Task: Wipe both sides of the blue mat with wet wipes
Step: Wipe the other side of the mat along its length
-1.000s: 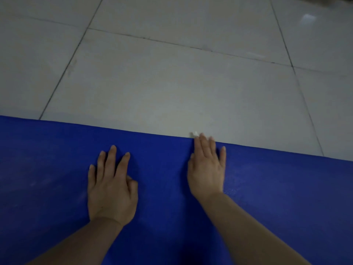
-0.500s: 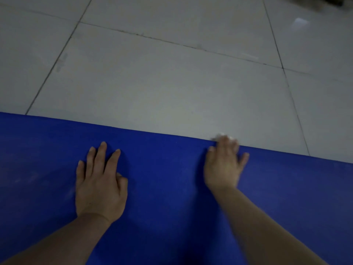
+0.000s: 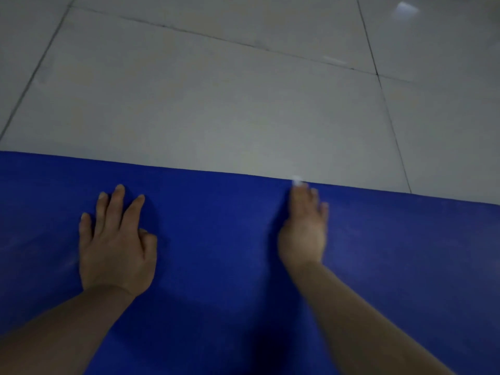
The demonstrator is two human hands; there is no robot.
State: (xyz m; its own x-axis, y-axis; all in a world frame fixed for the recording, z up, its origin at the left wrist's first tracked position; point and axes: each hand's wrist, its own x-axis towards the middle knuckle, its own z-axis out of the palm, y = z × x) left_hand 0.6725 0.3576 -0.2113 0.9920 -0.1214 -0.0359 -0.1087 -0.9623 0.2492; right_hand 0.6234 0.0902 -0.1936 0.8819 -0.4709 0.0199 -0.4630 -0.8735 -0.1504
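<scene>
So the tiled floor takes up the whole top half, pale grey tiles with dark grout lines, and the blue mat lies flat on it, filling everything below with its far edge running straight across. Both bare forearms come up over the mat from the bottom. The left hand sits palm-down well in from the mat's far edge, fingers straight and slightly spread, just pressing flat on the blue, not grasping anything. The right hand is off to the side of it, well apart, stretched out so its fingertips reach the mat's far edge. It's a bit blurry, but the fingers look straight and laid flat over a wet wipe, of which only a tiny white bit pokes out past the fingertips, right at the mat's edge.
</scene>
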